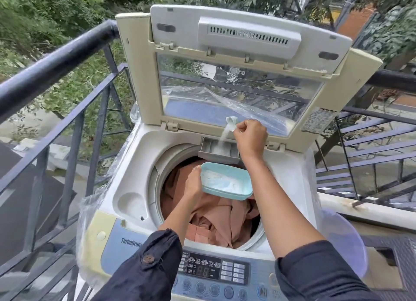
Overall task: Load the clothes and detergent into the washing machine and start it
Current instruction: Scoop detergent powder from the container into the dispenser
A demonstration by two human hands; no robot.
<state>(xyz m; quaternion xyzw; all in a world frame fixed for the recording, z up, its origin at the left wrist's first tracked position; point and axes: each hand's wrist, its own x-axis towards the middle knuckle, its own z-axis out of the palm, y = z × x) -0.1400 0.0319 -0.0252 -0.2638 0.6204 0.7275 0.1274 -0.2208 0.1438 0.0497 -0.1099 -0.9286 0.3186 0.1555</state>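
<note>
A top-loading washing machine (126, 188) stands with its lid (236, 71) raised. Peach and brown clothes (216, 219) fill the drum. My left hand (193, 183) holds a light blue detergent tub (225, 180) with white powder over the drum. My right hand (249, 136) pinches a small pale scoop (231, 121), tilted, and white powder streams from it into the pulled-out detergent drawer (217, 151) at the drum's back rim. The control panel (213, 271) with a dark display and round buttons lies nearest me.
A dark metal railing (56, 62) runs along the left and behind the machine. Metal stairs (364, 156) descend on the right. A translucent lilac lid or basin (344, 240) rests by the machine's right side. Clear plastic film wraps the machine's edges.
</note>
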